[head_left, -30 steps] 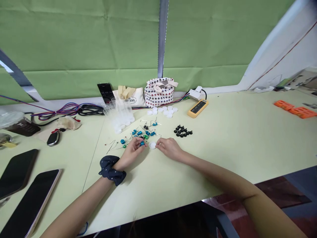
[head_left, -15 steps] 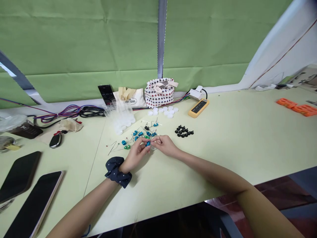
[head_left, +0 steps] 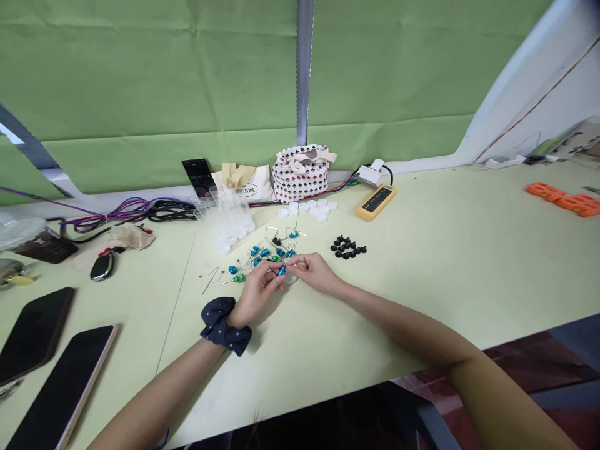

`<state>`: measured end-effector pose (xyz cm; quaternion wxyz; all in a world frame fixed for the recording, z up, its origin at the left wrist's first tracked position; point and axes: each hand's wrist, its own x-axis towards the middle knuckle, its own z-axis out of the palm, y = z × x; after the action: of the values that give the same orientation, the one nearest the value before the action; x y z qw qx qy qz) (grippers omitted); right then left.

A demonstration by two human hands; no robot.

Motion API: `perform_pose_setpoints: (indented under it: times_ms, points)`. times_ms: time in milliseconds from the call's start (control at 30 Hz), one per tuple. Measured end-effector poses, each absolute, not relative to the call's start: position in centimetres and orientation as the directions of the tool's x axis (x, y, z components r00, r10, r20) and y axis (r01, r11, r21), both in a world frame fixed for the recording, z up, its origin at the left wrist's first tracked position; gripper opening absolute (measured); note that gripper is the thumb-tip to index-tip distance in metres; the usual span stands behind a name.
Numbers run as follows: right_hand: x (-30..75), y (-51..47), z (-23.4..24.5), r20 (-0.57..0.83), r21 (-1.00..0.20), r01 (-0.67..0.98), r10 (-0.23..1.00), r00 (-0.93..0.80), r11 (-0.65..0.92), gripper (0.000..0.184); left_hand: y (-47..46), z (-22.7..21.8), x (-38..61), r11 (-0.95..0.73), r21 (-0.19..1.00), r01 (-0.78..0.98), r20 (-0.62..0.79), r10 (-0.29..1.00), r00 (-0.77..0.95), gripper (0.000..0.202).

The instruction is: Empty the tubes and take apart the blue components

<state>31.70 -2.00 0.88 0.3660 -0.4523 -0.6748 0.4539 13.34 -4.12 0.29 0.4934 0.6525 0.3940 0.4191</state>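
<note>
Between the thumb and fingers of my left hand point(head_left: 263, 282) is a small shiny blue metal piece point(head_left: 282, 270), tilted. My right hand point(head_left: 315, 272) is closed in a pinch right beside it; what its fingertips grip is too small to make out. A thin metal rod shows just above the blue piece, by the right fingertips. Under the hands lies a clear round disc or cap point(head_left: 291, 279), partly covered. Just beyond is a loose pile of similar blue pieces point(head_left: 265, 252), green pieces point(head_left: 239, 278) and thin bent metal rods point(head_left: 212, 279).
Black knob-like parts point(head_left: 347, 247) sit to the right. White caps point(head_left: 308, 208) and clear tubes point(head_left: 225, 219) stand behind the pile. Farther back are a patterned pouch point(head_left: 300, 175), a running phone timer point(head_left: 199, 175) and a yellow meter point(head_left: 376, 202). Two phones point(head_left: 63, 387) lie at left.
The blue piece has turned in the left fingers and now shows more of its length, with a thin rod visible above it. Both hands stay nearly in place.
</note>
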Motion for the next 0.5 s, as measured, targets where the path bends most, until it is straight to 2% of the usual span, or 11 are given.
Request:
perform_pose_setpoints:
  times_ms: [133,367,500]
  points:
    - [31.7,-2.0,0.8,0.068,-0.948,0.27,0.938,-0.339,0.166,0.029,-4.2,0.2,13.4,-0.18,0.98,0.085,0.144,0.933,0.329,0.024]
    - [31.8,-2.3,1.4,0.128,-0.936,0.276,0.941,-0.312,0.219,0.025,-4.0,1.2,13.3,-0.085,0.996,0.014,0.075,0.937,0.341,0.028]
    - [32.2,-2.4,1.7,-0.008,-0.943,0.312,0.931,-0.366,0.115,0.022,-3.8,1.4,13.2,-0.046,0.998,-0.031,0.054,0.938,0.342,0.029]
